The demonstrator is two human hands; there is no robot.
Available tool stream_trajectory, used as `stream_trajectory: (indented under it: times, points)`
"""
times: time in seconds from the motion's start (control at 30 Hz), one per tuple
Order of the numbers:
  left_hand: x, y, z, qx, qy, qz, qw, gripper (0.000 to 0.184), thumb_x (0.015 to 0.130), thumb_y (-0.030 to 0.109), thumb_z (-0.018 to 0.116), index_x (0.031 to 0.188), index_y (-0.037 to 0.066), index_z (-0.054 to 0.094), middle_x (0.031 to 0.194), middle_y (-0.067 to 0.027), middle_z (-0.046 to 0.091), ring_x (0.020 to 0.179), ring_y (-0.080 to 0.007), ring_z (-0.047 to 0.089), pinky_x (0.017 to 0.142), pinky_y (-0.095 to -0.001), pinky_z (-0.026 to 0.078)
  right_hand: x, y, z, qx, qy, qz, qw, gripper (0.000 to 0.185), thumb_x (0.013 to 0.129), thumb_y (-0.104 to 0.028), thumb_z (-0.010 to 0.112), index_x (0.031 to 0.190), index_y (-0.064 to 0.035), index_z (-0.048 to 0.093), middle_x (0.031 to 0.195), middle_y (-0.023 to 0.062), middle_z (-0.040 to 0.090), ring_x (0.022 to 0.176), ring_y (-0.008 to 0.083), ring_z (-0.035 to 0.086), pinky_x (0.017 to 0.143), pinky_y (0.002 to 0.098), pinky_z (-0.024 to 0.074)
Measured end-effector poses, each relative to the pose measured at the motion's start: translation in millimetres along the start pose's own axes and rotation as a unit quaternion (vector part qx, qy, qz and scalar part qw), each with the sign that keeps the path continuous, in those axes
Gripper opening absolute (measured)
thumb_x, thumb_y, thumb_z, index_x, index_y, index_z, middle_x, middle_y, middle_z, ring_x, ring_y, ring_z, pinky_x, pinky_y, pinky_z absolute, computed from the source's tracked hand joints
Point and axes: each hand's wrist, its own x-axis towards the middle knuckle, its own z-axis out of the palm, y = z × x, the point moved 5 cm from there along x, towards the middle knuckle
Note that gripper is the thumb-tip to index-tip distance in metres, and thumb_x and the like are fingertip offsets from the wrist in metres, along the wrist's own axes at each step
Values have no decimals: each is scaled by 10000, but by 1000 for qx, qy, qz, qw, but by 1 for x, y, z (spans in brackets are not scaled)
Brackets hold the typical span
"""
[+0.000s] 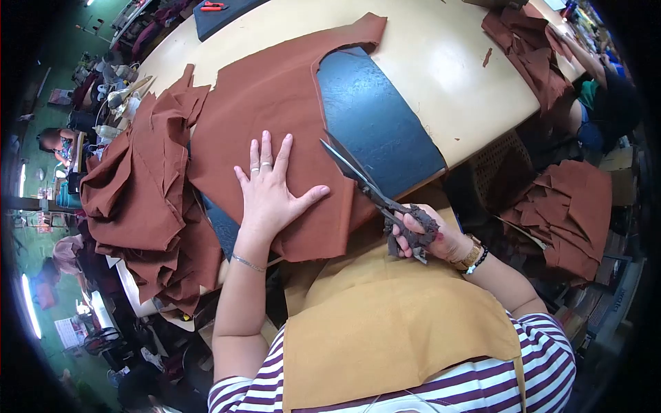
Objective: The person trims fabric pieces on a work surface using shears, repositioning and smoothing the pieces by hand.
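A rust-brown fabric piece (265, 89) lies spread over the table, partly on a dark blue mat (375, 113). My left hand (267, 182) rests flat on this fabric, fingers spread, with rings on two of them. My right hand (420, 230) grips scissors (358, 168) whose handles are wrapped in dark, ragged cloth. The scissor blades point up and left, lying close to the fabric's right edge over the mat. Whether they touch the fabric I cannot tell. The fabric's near end reaches the table edge by my mustard apron (399, 323).
Crumpled rust-brown fabric (141, 186) is heaped on the left, overhanging the table edge. More lies at the table's far right (527, 58) and in a pile (568, 213) at lower right. A red-handled tool (213, 7) sits on another dark mat. Other people work nearby.
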Motion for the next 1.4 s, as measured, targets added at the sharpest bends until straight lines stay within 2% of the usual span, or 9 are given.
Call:
stream_trajectory:
  times: [0.2, 0.27, 0.33, 0.37, 0.43, 0.63, 0.7, 1.0, 1.4]
  points:
    - [-11, 5, -1, -8, 3, -50, 999, 1055, 675, 734, 634, 1492, 184, 257, 1560, -183, 125, 1435, -385, 116, 1038, -714, 131, -22, -7, -8, -10, 41, 22, 999, 366, 915, -393, 612, 863, -35, 558, 653, 39, 582, 559, 99, 567, 538, 236, 486]
    - [-10, 4, 0, -5, 4, -48, 999, 1050, 679, 729, 634, 1493, 185, 256, 1560, -185, 121, 1435, -387, 115, 1038, -714, 131, -38, -11, -23, 20, 8, 43, 999, 358, 914, -388, 602, 845, -37, 592, 633, 44, 578, 523, 128, 566, 513, 228, 468]
    - [-8, 2, 2, -5, 4, -26, 1000, 1048, 681, 727, 634, 1493, 183, 256, 1560, -186, 120, 1434, -389, 117, 1037, -714, 131, -53, -18, -30, -18, -11, 83, 996, 344, 914, -375, 598, 837, -40, 598, 626, 48, 573, 520, 133, 565, 499, 220, 460]
    - [-7, 2, 2, -5, 6, -14, 1000, 1047, 683, 725, 634, 1493, 182, 255, 1560, -187, 120, 1433, -390, 118, 1037, -715, 131, -55, -19, -31, -30, -61, 84, 994, 359, 906, -388, 604, 839, -35, 595, 624, 49, 571, 517, 124, 567, 491, 220, 465]
    - [-6, 5, 3, -10, 4, -4, 1000, 1047, 682, 724, 636, 1493, 181, 256, 1559, -189, 123, 1432, -392, 121, 1036, -715, 131, -51, -11, -32, -39, -30, 87, 995, 369, 901, -395, 610, 839, -31, 593, 620, 50, 569, 515, 120, 567, 490, 225, 469]
    - [-17, 17, -1, -12, 2, -22, 1000, 1045, 680, 720, 640, 1488, 171, 270, 1556, -193, 132, 1429, -394, 133, 1034, -714, 140, -17, 2, -11, 47, -2, 26, 999, 370, 910, -403, 606, 839, -40, 580, 651, 45, 588, 518, 112, 568, 502, 241, 484]
    - [-19, 19, 2, -12, -1, -36, 999, 1072, 670, 751, 621, 1488, 159, 262, 1546, -225, 128, 1420, -423, 134, 1024, -725, 146, -10, 4, -6, 37, -1, 20, 999, 373, 909, -406, 608, 845, -40, 577, 647, 39, 587, 529, 104, 568, 506, 240, 485]
    - [-21, 26, 5, -5, 13, -68, 998, 1072, 681, 747, 614, 1491, 148, 248, 1543, -233, 128, 1422, -427, 122, 1006, -741, 144, -5, 4, 5, -15, 26, 6, 1000, 283, 892, -318, 658, 839, -64, 545, 657, 19, 578, 548, 77, 565, 514, 224, 483]
    - [-23, 30, 4, 2, 23, -89, 996, 1035, 695, 719, 629, 1491, 173, 258, 1552, -202, 143, 1422, -412, 148, 1016, -730, 156, -8, 9, 8, -42, 29, 2, 999, 257, 903, -298, 656, 868, -75, 535, 667, 15, 588, 537, 75, 571, 502, 213, 477]
